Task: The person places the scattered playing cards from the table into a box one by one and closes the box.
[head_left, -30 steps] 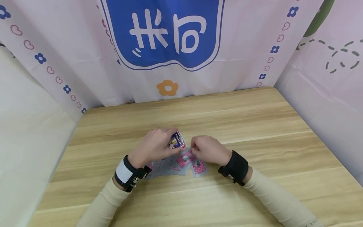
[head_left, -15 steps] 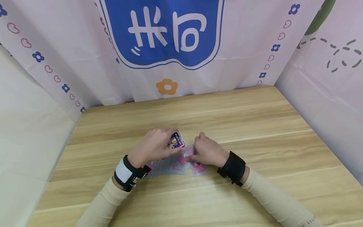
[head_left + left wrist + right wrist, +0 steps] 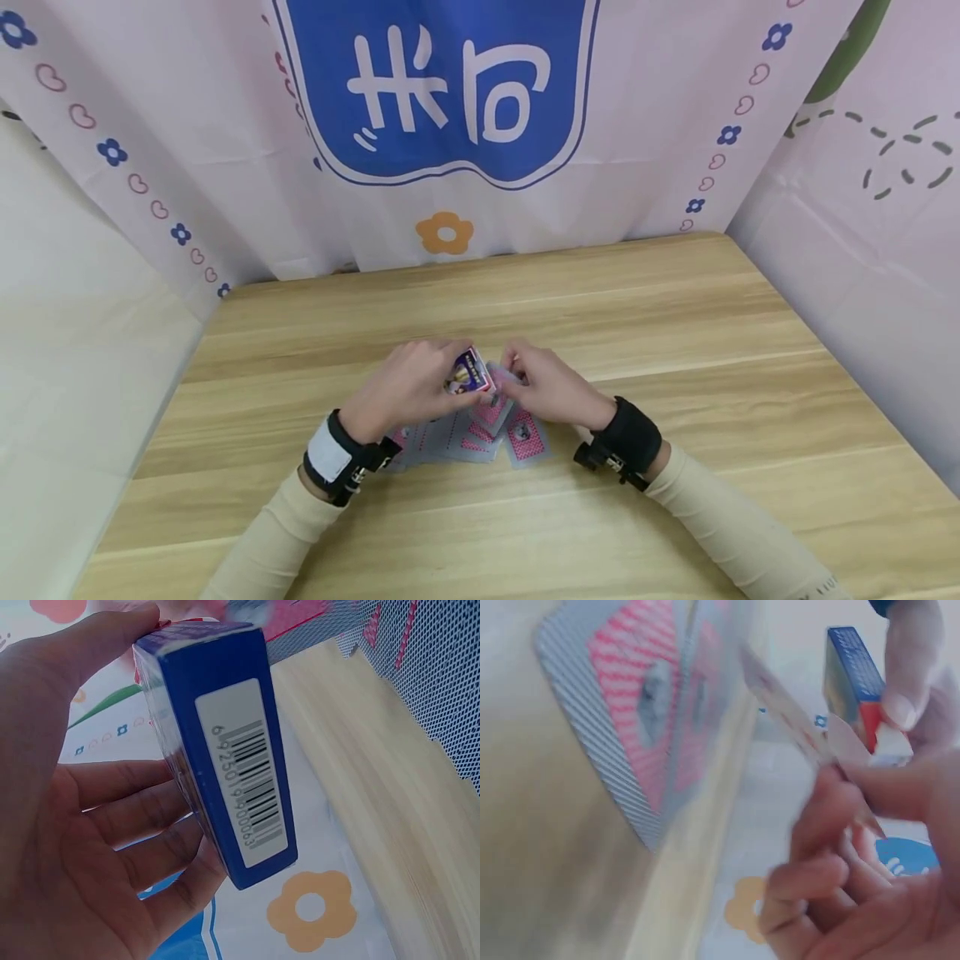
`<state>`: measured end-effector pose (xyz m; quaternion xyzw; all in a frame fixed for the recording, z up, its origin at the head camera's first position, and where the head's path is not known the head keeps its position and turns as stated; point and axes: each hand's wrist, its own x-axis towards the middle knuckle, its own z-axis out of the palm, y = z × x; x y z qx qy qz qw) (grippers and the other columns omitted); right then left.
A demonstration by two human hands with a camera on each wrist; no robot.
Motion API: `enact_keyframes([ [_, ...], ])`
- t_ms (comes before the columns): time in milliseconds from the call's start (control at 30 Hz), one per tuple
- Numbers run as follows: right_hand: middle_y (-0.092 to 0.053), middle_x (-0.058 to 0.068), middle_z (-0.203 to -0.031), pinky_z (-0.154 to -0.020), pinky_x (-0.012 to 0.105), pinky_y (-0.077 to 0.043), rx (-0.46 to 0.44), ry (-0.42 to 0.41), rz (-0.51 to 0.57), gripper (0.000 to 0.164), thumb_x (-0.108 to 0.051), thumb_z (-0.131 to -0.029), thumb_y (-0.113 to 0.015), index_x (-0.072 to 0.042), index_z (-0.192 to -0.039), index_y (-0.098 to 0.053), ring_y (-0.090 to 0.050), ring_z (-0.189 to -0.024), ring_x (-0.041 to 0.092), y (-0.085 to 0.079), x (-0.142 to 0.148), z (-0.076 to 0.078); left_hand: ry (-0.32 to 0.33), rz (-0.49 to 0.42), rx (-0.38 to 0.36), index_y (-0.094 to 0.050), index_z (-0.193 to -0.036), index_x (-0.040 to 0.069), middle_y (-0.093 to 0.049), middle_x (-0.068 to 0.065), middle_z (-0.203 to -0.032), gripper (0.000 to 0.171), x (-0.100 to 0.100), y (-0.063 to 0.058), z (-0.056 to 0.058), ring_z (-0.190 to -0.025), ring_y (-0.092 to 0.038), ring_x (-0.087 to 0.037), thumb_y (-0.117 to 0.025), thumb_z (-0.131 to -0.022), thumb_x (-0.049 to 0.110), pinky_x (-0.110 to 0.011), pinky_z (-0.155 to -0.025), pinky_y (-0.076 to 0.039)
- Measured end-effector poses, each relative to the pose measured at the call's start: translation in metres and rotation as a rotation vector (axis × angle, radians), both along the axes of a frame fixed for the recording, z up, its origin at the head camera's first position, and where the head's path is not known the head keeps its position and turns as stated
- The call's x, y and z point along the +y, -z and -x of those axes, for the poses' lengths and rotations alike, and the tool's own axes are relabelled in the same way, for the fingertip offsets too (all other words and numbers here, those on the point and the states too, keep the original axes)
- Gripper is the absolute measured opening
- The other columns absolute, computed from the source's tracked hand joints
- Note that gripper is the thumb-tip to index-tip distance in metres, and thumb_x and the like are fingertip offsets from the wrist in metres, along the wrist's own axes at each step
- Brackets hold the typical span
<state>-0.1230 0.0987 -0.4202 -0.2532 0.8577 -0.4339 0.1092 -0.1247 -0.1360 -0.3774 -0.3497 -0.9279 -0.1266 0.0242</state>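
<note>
My left hand [image 3: 405,383] grips a playing-card box [image 3: 468,372] between thumb and fingers, above the table. Its blue barcode end [image 3: 240,772] faces the left wrist camera. At the box's other end, a pale flap [image 3: 847,740] shows in the right wrist view. My right hand [image 3: 558,387] pinches a playing card [image 3: 791,712] between thumb and fingers, tilted close to the box. Below both hands lie spread playing cards [image 3: 438,442] with pink-patterned backs, partly hidden by the left hand. One card [image 3: 527,437] lies at the right end of the spread.
The wooden table [image 3: 637,317] extends around the hands on all sides. A printed cloth [image 3: 622,200] hangs along its back edge, with pale sheets at the left [image 3: 90,333] and right [image 3: 862,275].
My right hand reached down to the spread with its thumb out, then lifted a playing card towards the box. The left hand and box have stayed almost in place.
</note>
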Motion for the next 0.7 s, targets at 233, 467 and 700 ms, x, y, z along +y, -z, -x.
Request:
enact_keyframes([
  [233,-0.067,0.011,-0.081,-0.055,0.022,-0.037,0.095,0.214,0.228,0.016,-0.007,-0.105,-0.061,-0.002,-0.114,-0.049,-0.047,-0.06,0.012,-0.015,0.009,0.002,-0.007,0.002,-0.017,-0.069,-0.124,0.005,-0.06,0.006,-0.074,0.066,0.002,0.0,-0.001,-0.057,-0.05,-0.002,-0.081,-0.086,0.058,-0.019,-0.05,-0.039],
  [467,-0.073,0.019,-0.09,-0.058,0.022,-0.037,0.112,0.319,0.348,0.016,-0.003,-0.104,-0.059,0.0,-0.115,-0.048,-0.052,-0.063,0.016,-0.025,0.01,0.0,-0.027,0.006,-0.02,-0.07,-0.125,0.007,-0.062,0.006,-0.077,0.067,0.003,0.001,-0.001,-0.06,-0.053,-0.003,-0.081,-0.086,0.06,-0.019,-0.052,-0.041],
  [700,-0.071,0.02,-0.085,-0.055,0.022,-0.034,0.111,0.322,0.371,0.015,-0.002,-0.103,-0.059,0.0,-0.114,-0.048,-0.047,-0.059,0.012,-0.024,0.009,-0.002,-0.04,-0.01,-0.035,-0.069,-0.125,0.006,-0.063,0.005,-0.079,0.066,0.002,0.003,-0.001,-0.06,-0.054,-0.003,-0.081,-0.086,0.058,-0.019,-0.051,-0.042],
])
